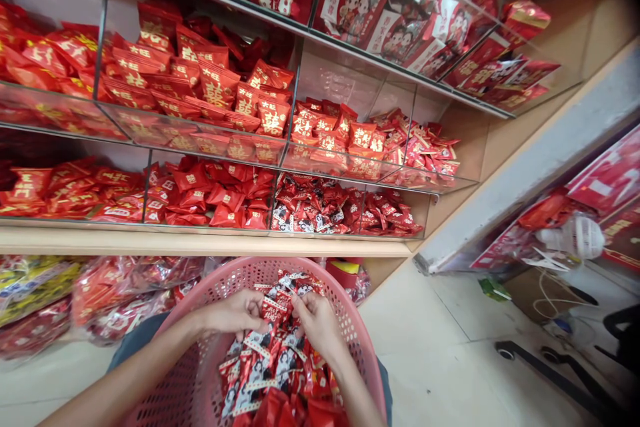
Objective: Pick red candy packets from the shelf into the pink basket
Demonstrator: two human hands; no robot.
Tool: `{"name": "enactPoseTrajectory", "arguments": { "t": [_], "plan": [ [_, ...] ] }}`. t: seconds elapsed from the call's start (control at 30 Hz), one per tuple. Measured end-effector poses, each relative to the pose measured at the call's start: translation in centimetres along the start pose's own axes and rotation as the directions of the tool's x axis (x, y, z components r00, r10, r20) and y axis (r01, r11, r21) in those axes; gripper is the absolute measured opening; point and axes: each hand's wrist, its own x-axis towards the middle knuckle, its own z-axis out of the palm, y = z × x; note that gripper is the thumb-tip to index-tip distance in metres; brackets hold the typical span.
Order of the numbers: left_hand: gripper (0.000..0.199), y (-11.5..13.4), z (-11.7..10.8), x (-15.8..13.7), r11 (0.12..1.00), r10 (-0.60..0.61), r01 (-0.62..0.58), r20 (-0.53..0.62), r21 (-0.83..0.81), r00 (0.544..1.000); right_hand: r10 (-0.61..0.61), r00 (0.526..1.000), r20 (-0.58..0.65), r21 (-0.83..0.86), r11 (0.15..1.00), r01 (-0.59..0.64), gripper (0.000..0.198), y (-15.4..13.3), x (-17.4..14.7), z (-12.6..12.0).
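My left hand and my right hand are inside a pink perforated plastic basket. Between them is a small red candy packet with pale lettering; the fingers of both hands are closed at its opposite edges. Under and around it lie many wrapped candies, some red, others with black-and-white figures. Larger red packets rest at the near side of the basket.
Ahead, a shelf unit has clear dividers and compartments of red candy packets. Filled plastic bags lie beneath it on the left. Tiled floor, a chair base and a small white fan are at right.
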Motion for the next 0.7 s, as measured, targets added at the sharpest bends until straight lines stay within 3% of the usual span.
{"name": "enactPoseTrajectory", "arguments": {
  "t": [0.23, 0.5, 0.7],
  "plan": [
    [0.028, 0.8, 0.0, -0.4, 0.999, 0.043, -0.043, 0.027, -0.028, 0.999, -0.007, 1.000, 0.027, -0.051, 0.999, 0.009, 0.048, -0.9, -0.3, 0.2],
    [0.033, 0.6, -0.1, -0.4, 0.997, 0.069, -0.068, 0.028, -0.049, 0.997, -0.024, 0.999, 0.045, -0.090, 0.996, 0.028, 0.048, -1.1, -0.3, 0.3],
    [0.035, 0.8, 0.3, 0.1, 0.997, 0.079, -0.079, -0.019, -0.005, 0.997, -0.011, 0.993, -0.118, 0.001, 1.000, 0.012, 0.046, -1.2, 0.2, -0.6]
  ]
}}
